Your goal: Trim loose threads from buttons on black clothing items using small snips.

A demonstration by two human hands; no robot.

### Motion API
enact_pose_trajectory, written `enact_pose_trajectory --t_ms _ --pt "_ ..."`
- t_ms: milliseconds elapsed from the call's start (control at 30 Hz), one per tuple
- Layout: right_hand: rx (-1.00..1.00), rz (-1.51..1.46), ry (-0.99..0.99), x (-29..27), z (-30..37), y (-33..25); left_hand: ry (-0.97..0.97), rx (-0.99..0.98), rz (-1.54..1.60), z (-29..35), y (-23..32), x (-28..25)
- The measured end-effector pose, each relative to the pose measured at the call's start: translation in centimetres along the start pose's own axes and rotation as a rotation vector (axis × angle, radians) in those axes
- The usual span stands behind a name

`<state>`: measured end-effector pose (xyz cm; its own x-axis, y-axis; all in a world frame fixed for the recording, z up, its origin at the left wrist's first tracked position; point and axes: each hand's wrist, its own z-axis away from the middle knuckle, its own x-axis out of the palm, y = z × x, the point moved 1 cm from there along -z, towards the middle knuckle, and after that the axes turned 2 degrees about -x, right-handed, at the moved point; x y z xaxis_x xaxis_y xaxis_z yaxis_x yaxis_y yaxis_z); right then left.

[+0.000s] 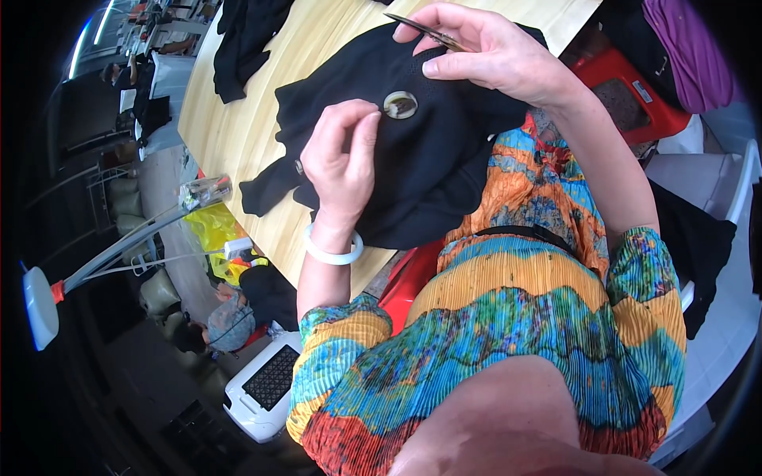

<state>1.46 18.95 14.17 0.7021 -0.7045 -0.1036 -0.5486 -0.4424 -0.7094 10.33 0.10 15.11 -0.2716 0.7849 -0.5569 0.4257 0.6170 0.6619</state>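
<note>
A black knit garment is spread over the table in front of me, partly bunched toward my lap. On it shows a large round button, brown with a pale rim. My left hand is just left of the button, with thumb and forefinger pinched together; whatever is between them is too small to make out. Above and to the right of the button, my right hand holds slim dark metal thread snips, their pointed end toward the left. A smaller button lies at the garment's left edge.
Another black garment piece lies at the far left of the wooden table. A lamp arm reaches in from the left. Right of me are a red plastic stool and a white bin. Another person sits at lower left.
</note>
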Motion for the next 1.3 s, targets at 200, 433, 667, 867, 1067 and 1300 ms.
enact_pose_trajectory --t_ms 200,433,667,867,1067,1300 --pt "0.489 -0.371 0.148 0.0 -0.1 -0.1 -0.049 -0.359 0.372 -0.1 -0.2 -0.9" --pt "0.626 -0.348 0.251 -0.5 -0.5 -1.5 -0.218 -0.483 0.389 -0.6 -1.5 -1.8" --pt "0.626 -0.349 0.337 -2.3 -0.8 -1.4 -0.377 -0.517 -0.061 0.6 -4.5 -4.5" --pt "0.603 -0.405 0.397 -3.6 -2.2 -1.7 -0.351 -0.672 0.732 -0.8 0.4 -8.9" --pt "0.595 -0.256 0.404 -5.0 -3.1 -2.8 -0.411 -0.762 1.035 -0.9 3.2 -4.4" --pt "0.634 0.008 0.338 -3.2 -1.3 1.1 -0.284 -0.917 1.167 1.1 0.1 -2.2"
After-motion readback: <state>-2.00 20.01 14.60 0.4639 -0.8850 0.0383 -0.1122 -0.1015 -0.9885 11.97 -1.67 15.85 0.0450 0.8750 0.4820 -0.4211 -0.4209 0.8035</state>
